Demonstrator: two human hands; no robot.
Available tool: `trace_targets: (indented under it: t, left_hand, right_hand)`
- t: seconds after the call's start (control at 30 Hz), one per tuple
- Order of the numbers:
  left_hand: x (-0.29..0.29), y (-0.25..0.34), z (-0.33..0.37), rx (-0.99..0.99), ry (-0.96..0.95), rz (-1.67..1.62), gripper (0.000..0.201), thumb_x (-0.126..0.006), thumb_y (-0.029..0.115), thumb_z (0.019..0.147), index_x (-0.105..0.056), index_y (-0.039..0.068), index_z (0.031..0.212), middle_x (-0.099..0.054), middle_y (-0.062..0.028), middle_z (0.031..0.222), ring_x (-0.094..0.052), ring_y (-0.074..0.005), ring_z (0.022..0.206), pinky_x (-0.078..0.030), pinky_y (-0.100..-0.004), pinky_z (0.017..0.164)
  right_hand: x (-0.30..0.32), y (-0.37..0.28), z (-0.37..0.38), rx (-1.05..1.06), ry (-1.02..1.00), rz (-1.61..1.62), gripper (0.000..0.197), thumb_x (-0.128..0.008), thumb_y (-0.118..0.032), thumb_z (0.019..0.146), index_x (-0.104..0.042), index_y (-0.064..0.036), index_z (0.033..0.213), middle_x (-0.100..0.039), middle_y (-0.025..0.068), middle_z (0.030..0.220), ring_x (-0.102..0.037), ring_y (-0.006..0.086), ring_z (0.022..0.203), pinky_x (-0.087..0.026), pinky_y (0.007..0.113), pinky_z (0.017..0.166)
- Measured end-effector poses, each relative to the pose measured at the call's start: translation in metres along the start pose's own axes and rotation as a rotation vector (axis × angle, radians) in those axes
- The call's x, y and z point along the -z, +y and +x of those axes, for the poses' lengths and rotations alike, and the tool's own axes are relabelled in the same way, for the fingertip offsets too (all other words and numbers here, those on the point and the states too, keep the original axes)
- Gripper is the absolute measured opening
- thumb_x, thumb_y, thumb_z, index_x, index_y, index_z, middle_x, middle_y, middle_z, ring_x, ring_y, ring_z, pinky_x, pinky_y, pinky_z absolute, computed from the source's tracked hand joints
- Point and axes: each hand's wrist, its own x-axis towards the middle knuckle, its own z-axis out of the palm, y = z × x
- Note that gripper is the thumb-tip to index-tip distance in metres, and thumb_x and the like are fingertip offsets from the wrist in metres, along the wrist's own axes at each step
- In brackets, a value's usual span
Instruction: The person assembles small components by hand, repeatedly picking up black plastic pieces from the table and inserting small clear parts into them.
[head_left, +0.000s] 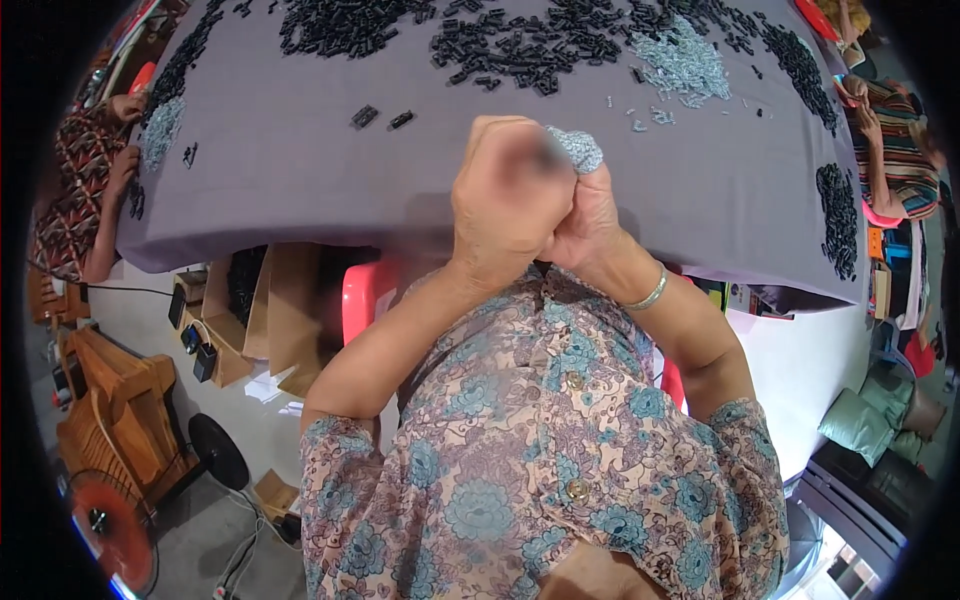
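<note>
1. Head view, hands. Left hand and right hand meet in front of the chest, touching, at the near edge of a table under a grey cloth. Left forearm enters from the lower left, right from the lower right; bangle on the right wrist.
2. Finger state. Left fingers curl away from the camera behind the back of the hand; cannot tell whether they pinch anything. Right fingers are mostly hidden behind the left hand; grip likewise cannot be told. A silvery textured wrap shows at the upper tip of the joined hands. A blurred dark patch lies beside it; nature unclear.
3. Pieces. Anything between the palms is hidden. Nearest loose items: small black pieces on the cloth, beyond the left hand and slightly to its left, apart from it.
4. Farther across the cloth: a wide black heap, with a pale translucent heap at its right. Another black heap sits near the right-hand edge.
5. Surroundings. A co-worker's arm at the left edge; another's arm at the right. Cardboard box below the table, left; red seat beside the person.
</note>
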Motion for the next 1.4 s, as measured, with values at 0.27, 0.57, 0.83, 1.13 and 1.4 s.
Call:
trace_targets:
  t: [0.27, 0.57, 0.83, 1.13, 1.4]
  left_hand:
    - [0.006, 0.011, 0.000, 0.062, 0.033, -0.064, 0.024, -0.063, -0.005, 0.077, -0.057, -0.001, 0.099, -0.050, -0.0028, 0.100, -0.048, -0.0073, 0.081, -0.042, -0.0202, 0.073]
    - [0.052, -0.014, 0.041, -0.086, 0.230, 0.373, 0.013, -0.070, 0.005, 0.076, -0.068, 0.002, 0.088, -0.060, -0.0101, 0.084, -0.060, -0.0210, 0.078, -0.048, -0.0304, 0.072]
    - [0.148, -0.045, 0.068, 0.051, 0.353, 0.757, 0.015, -0.071, 0.011, 0.075, -0.071, 0.005, 0.088, -0.060, -0.0118, 0.085, -0.061, -0.0243, 0.080, -0.049, -0.0340, 0.073]
    - [0.147, -0.040, 0.067, 0.119, 0.221, 0.862, 0.019, -0.062, 0.010, 0.079, -0.068, 0.002, 0.096, -0.062, -0.0137, 0.094, -0.062, -0.0260, 0.086, -0.048, -0.0353, 0.079]
    - [0.133, -0.040, 0.067, -0.133, 0.363, 0.835, 0.017, -0.059, 0.003, 0.082, -0.068, 0.003, 0.097, -0.061, -0.0101, 0.093, -0.061, -0.0219, 0.083, -0.048, -0.0309, 0.076]
  right_hand:
    - [-0.011, 0.004, 0.005, 0.013, 0.192, -0.018, 0.033, -0.056, -0.042, 0.088, -0.054, -0.0102, 0.080, -0.055, 0.0007, 0.078, -0.056, 0.0129, 0.070, -0.050, 0.027, 0.063]
    - [0.007, -0.026, 0.006, 0.062, 0.180, -0.528, 0.043, -0.041, -0.041, 0.099, -0.033, -0.0147, 0.065, -0.021, -0.0072, 0.055, -0.019, 0.0038, 0.046, -0.011, 0.021, 0.039]
    - [-0.003, -0.043, 0.009, 0.334, 0.400, -0.865, 0.023, -0.047, -0.015, 0.097, -0.047, -0.0125, 0.075, -0.027, -0.0088, 0.057, -0.021, 0.0018, 0.047, -0.013, 0.020, 0.040]
    - [0.007, -0.081, 0.007, 0.592, 0.556, -0.780, 0.022, -0.051, -0.016, 0.095, -0.049, -0.0121, 0.074, -0.032, -0.0092, 0.058, -0.024, 0.0003, 0.048, -0.015, 0.020, 0.041]
    - [0.012, -0.084, 0.015, 0.610, 0.626, -0.985, 0.010, -0.054, -0.010, 0.091, -0.063, -0.0082, 0.094, -0.051, -0.0050, 0.067, -0.038, 0.0010, 0.054, -0.028, 0.018, 0.046]
